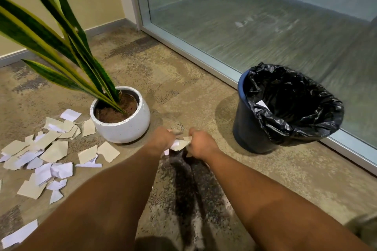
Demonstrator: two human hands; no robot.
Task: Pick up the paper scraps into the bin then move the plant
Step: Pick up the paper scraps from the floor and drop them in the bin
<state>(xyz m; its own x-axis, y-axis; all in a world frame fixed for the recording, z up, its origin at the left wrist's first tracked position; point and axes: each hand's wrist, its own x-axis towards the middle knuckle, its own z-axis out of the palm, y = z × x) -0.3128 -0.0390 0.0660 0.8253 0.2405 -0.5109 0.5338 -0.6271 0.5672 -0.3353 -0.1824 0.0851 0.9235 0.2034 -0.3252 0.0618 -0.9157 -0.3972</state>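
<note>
Left hand (161, 138), right hand (201, 141): both pinch scraps (180, 144) above carpet (183, 96). Plant (120, 114) upright, leaves lean left. Bin (285, 108) upright by glass wall (244, 16).

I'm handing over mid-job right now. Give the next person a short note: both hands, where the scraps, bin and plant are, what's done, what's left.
Left hand and right hand: both grip a small bunch of paper scraps between them, low over the carpet, between pot and bin.
Bin: black-lined, on the right by the glass wall; at least one scrap is already inside.
Plant: white pot, not moved yet.
Left to do: drop the held bunch in the bin, clear the loose scraps scattered on the floor left of the pot, then move the plant.
</note>
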